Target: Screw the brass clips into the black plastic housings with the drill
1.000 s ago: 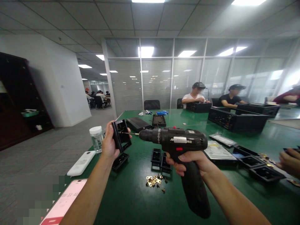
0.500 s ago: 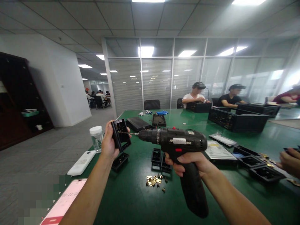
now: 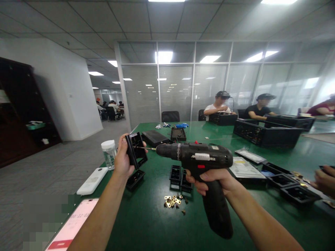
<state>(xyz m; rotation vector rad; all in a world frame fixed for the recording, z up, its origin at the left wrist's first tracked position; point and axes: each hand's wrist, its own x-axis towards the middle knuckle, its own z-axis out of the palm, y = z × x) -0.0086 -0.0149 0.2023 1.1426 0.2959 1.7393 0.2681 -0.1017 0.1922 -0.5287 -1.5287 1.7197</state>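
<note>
My left hand (image 3: 123, 157) is closed around a black plastic box-like housing (image 3: 137, 148), held tilted above the table with its open side to the right. My right hand (image 3: 209, 179) grips the handle of a black cordless drill (image 3: 201, 156), index finger by the red switch. The drill's long bit (image 3: 145, 148) points left into the housing; its tip is too small to make out. Below lie small brass plates and dark screws (image 3: 172, 201). More black housings (image 3: 175, 175) stand behind them, and another housing (image 3: 135, 179) sits under my left hand.
At left on the green table (image 3: 146, 223) are a clear jar (image 3: 109, 158), a white power bank (image 3: 92, 181) and a phone (image 3: 75, 223). A hard drive (image 3: 247, 168) and several housings lie right, near another person's hand (image 3: 326, 181). People sit behind large black cases (image 3: 267, 134).
The drill and housing stay in nearly the same pose, the drill's handle end slightly higher. The whole view has shifted very slightly. The person in white has raised a hand.
</note>
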